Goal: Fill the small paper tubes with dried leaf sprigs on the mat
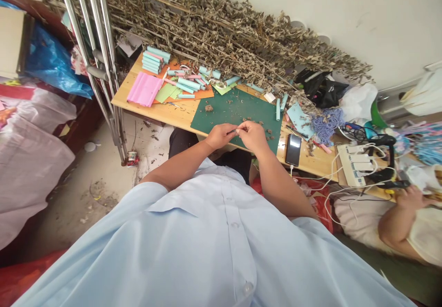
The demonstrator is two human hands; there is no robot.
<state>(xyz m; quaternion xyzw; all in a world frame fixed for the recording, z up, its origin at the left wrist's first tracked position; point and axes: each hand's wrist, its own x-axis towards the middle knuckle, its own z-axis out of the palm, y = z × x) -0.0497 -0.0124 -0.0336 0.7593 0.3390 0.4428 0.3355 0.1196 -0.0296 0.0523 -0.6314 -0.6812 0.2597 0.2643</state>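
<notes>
My left hand (220, 136) and my right hand (253, 136) meet over the near edge of a green cutting mat (226, 109). The fingers of both are pinched together, fingertips almost touching. Between them is something small, with a dark bit at the left fingers and a pale bit at the right; I cannot make out what it is. A brown clump of dried plant matter (209, 108) lies on the mat beyond my left hand. Small brown crumbs (269, 134) are scattered beside my right hand.
Dried leafy stalks (221, 31) are heaped along the wall. Blue paper rolls (188, 85) and pink paper (145, 89) lie at the left. A phone (293, 149), purple cords (328, 125) and a power strip (355, 164) are right. Metal crutches (100, 63) stand left; another person's hand (410, 198) is far right.
</notes>
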